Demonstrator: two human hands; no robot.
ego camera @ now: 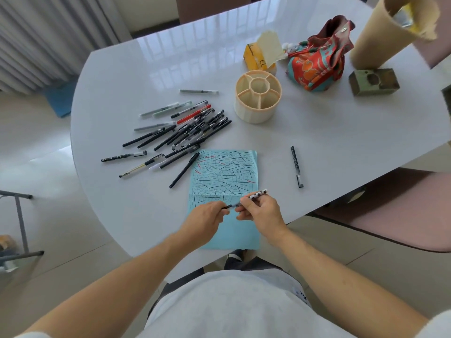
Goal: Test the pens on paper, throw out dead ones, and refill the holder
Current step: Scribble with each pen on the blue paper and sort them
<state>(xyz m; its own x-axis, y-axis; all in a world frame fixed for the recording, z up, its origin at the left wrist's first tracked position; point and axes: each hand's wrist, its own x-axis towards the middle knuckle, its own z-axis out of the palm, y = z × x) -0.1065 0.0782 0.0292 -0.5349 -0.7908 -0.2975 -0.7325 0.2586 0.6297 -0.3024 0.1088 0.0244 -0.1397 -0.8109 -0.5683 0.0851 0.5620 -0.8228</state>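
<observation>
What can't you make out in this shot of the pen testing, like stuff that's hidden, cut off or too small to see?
All in the head view:
- Patterned pen: its tip end is covered by the left hand and right hand, so capped or uncapped cannot be told.
- Pen holder: its walls hide the compartment bottoms.
- Pen pile: upper pens cover lower ones; markings too small to read.
- Cardboard tube: cut off by the top edge.

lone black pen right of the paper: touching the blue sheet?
Apart. Head view shows bare white table between the lone black pen and the blue sheet's right edge.
</observation>
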